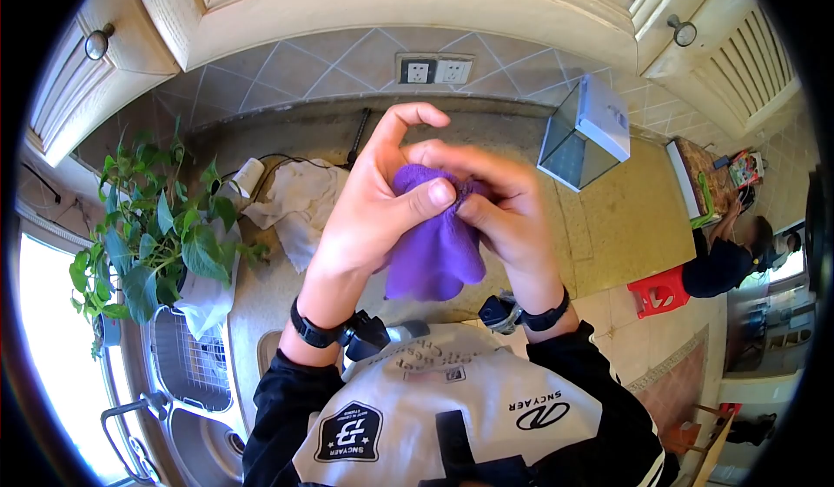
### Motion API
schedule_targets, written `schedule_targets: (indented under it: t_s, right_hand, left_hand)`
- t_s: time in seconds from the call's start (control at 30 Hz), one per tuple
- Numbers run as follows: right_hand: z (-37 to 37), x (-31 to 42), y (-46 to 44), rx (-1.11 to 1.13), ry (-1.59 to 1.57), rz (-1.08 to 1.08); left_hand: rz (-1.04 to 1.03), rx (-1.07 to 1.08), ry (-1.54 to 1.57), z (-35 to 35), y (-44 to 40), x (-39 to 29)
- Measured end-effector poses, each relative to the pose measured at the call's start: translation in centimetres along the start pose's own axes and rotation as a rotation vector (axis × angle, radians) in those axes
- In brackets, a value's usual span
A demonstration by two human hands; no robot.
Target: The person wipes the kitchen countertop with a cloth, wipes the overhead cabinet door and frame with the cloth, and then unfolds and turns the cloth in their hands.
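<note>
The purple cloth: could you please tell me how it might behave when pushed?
The purple cloth is probably floppy, since it drapes in soft folds from the left hand and right hand. It is likely fairly light too, being small enough to bunch between them.

A purple cloth [437, 261] is held bunched at one end between the left hand [382, 196] and the right hand [512, 205]; the remainder (creased into soft folds) is left hanging loose.

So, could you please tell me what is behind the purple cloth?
The countertop shows beyond the purple cloth, which the left hand and right hand hold; anything directly behind is covered.
</note>
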State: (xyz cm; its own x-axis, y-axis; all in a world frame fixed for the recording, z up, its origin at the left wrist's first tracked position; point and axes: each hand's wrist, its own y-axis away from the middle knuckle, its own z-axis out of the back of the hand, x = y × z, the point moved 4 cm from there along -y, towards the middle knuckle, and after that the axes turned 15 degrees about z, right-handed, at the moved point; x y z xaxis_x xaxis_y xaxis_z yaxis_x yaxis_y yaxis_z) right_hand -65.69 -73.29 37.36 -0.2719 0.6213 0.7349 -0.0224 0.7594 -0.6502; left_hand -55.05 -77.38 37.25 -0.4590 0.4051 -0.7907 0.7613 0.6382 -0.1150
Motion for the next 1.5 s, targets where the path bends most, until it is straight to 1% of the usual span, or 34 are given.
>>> schedule_targets:
  t_s: [0.03, 0.1, 0.13, 0.17, 0.23, 0.27, 0.3, 0.37, 0.4, 0.43, 0.47, 0.5, 0.53, 0.57, 0.6, 0.63, 0.7, 0.73, 0.77, 0.83, 0.87, 0.97, 1.0, 1.07, 1.1, 1.13, 1.17, 1.2, 1.23, 1.27, 1.3, 1.33, 1.43, 1.5]
  right_hand:
    - [0.5, -0.3, -0.2, 0.001, 0.006, 0.009]
    - [1.3, -1.2, -0.4, 0.193, 0.1, 0.135]
    - [1.7, -1.8, -0.5, 0.194, 0.042, 0.188]
    - [1.6, -2.3, -0.6, 0.196, 0.051, 0.197]
    - [1.9, -2.7, -0.8, -0.05, -0.114, 0.242]
    - [2.3, -2.7, -1.1, -0.091, -0.041, 0.236]
    - [2.6, -2.7, -1.0, -0.09, -0.037, 0.245]
    - [4.0, -3.3, -0.6, -0.199, -0.035, 0.103]
    - [4.9, -2.9, -0.9, -0.243, 0.201, 0.195]
    - [5.6, -1.7, -1.7, -0.286, 0.289, 0.226]
    - [6.3, 0.2, -2.9, -0.308, 0.517, 0.285]
    - [7.0, 1.8, -4.2, -0.319, 0.794, 0.398]
    - [7.7, 3.0, -5.5, -0.284, 1.004, 0.615]
    - [7.9, 4.3, -6.4, -0.298, 1.188, 0.723]
    - [7.3, 5.7, -7.2, -0.274, 1.379, 0.776]
    - [7.5, 5.8, -7.8, -0.281, 1.382, 0.774]
    - [7.3, 5.7, -8.8, -0.277, 1.566, 0.881]
    - [7.0, 5.9, -8.7, -0.222, 1.603, 0.769]
    - [7.3, 5.5, -8.7, -0.224, 1.601, 0.77]
    - [8.2, 5.0, -8.4, -0.273, 1.353, 0.867]
    - [7.6, 5.8, -8.4, -0.166, 1.448, 0.828]
    - [6.7, 6.9, -8.9, -0.142, 1.511, 0.892]
    - [6.7, 7.0, -9.0, -0.18, 1.502, 0.908]
    - [6.6, 6.7, -9.3, -0.154, 1.519, 0.932]
    - [6.5, 6.5, -9.3, -0.129, 1.537, 0.953]
    - [6.3, 6.4, -9.5, -0.114, 1.536, 0.949]
    - [5.9, 6.3, -9.8, -0.051, 1.575, 0.935]
    - [5.4, 6.3, -10.0, 0.012, 1.612, 0.922]
    - [5.0, 6.3, -10.2, 0.072, 1.649, 0.911]
    - [4.5, 6.1, -10.5, 0.079, 1.648, 0.908]
    - [3.7, 5.5, -11.0, 0.125, 1.622, 0.954]
    - [3.0, 5.1, -11.4, 0.171, 1.595, 0.999]
    - [1.7, 4.3, -12.2, 0.232, 1.533, 1.026]
    - [2.0, 4.7, -12.2, 0.226, 1.542, 1.023]
  left_hand:
    - [-0.004, 0.009, -0.004, 0.5, -0.2, -0.1]
    - [-0.032, -0.001, -0.191, 1.5, -0.8, -0.1]
    - [-0.117, -0.018, -0.272, 2.0, -1.3, 0.3]
    - [-0.123, -0.006, -0.275, 1.7, -1.8, 0.6]
    - [-0.214, -0.203, -0.288, 1.6, -2.4, 1.0]
    - [-0.332, -0.369, -0.45, 2.3, -2.4, 1.0]
    - [-0.437, -0.483, -0.436, 2.4, -2.5, 1.0]
    - [-0.631, -0.524, -0.814, 2.3, -2.2, -0.4]
    - [-0.7, -0.57, -0.886, 1.8, -2.0, -1.0]
    - [-0.858, -0.606, -1.101, 1.4, -1.9, -1.7]
    - [-0.915, -0.667, -1.257, 0.8, -1.9, -2.4]
    - [-0.97, -0.725, -1.414, 0.0, -2.0, -3.2]
    - [-0.967, -0.776, -1.471, -0.2, -2.4, -3.8]
    - [-0.962, -0.827, -1.527, -0.2, -3.0, -4.3]
    - [-1.008, -0.904, -1.543, 0.3, -3.8, -4.6]
    - [-1.008, -0.897, -1.545, 0.7, -4.4, -4.7]
    - [-0.995, -1.006, -1.674, 1.6, -5.4, -4.6]
    - [-1.017, -1.061, -1.712, 1.8, -5.5, -4.3]
    - [-1.019, -1.061, -1.714, 1.8, -5.5, -4.2]
    - [-0.972, -1.115, -1.828, 1.3, -5.3, -4.2]
    - [-1.018, -1.124, -1.744, 1.7, -5.4, -4.1]
    - [-0.963, -1.091, -1.71, 2.5, -5.4, -3.9]
    - [-0.961, -1.096, -1.71, 2.4, -5.4, -3.9]
    - [-1.019, -1.176, -1.774, 1.9, -5.1, -3.9]
    - [-1.01, -1.186, -1.768, 1.8, -5.0, -4.1]
    - [-1.005, -1.177, -1.83, 1.4, -5.0, -4.2]
    - [-0.997, -1.167, -1.892, 1.2, -5.0, -4.1]
    - [-0.929, -1.187, -1.94, 1.5, -5.0, -3.9]
    - [-0.921, -1.195, -1.934, 1.7, -5.1, -3.7]
    - [-0.946, -1.19, -1.874, 2.0, -5.2, -3.6]
    - [-0.973, -1.181, -1.816, 2.1, -5.3, -3.6]
    - [-0.971, -1.204, -1.82, 2.1, -5.4, -3.4]
    - [-0.999, -1.232, -1.831, 2.5, -5.5, -3.2]
    - [-1.033, -1.237, -1.849, 2.8, -5.4, -3.2]
